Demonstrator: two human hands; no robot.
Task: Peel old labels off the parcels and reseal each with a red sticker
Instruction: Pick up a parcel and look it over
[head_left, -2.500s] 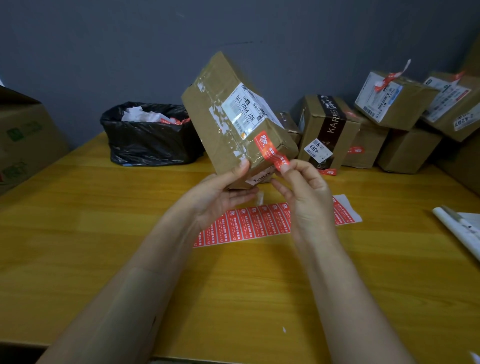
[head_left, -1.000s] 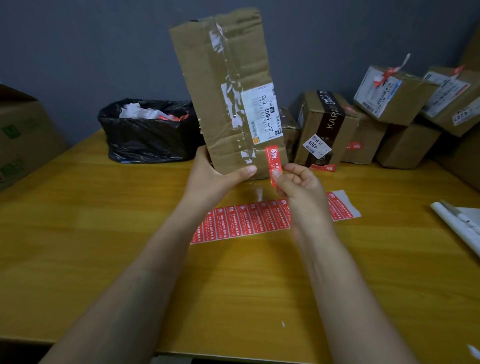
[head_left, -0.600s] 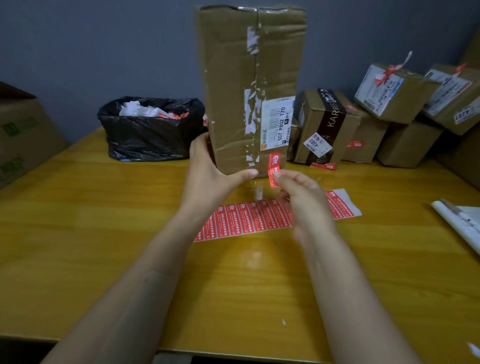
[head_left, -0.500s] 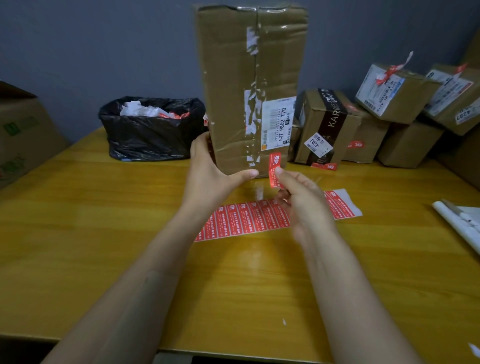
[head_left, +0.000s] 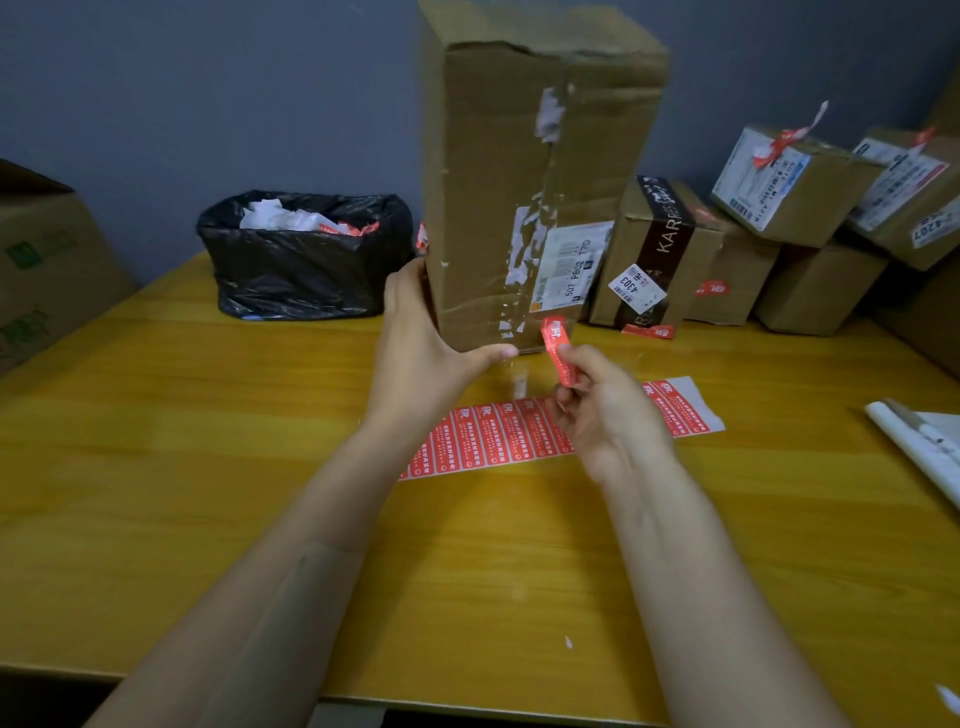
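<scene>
While a tall brown cardboard parcel (head_left: 493, 182) is held on end at the centre of the view, its long axis running straight up and down, the person's left hand (head_left: 421, 343) grips its lower left side with the thumb curled along the bottom front edge. Just right of that thumb, the right hand (head_left: 608, 415) pinches the lower end of a narrow red paper sticker (head_left: 558, 353), whose upper end meets the parcel's bottom right front corner. That corner lies just above and slightly left of the right hand, the nearer hand to it. A white printed shipping label (head_left: 571, 265) sits directly above the sticker, beside torn white scraps. Whether the sticker's top has actually adhered is hard to judge. The parcel's top is cut off by the frame, and I cannot tell if its base touches the yellow wooden table (head_left: 208, 467). A sheet of matching red stickers (head_left: 498, 436) lies on the table beneath the hands, partly hidden by them. A black plastic bin bag (head_left: 301, 270) stands behind on the left, stacked brown parcels (head_left: 789, 182) behind on the right.
</scene>
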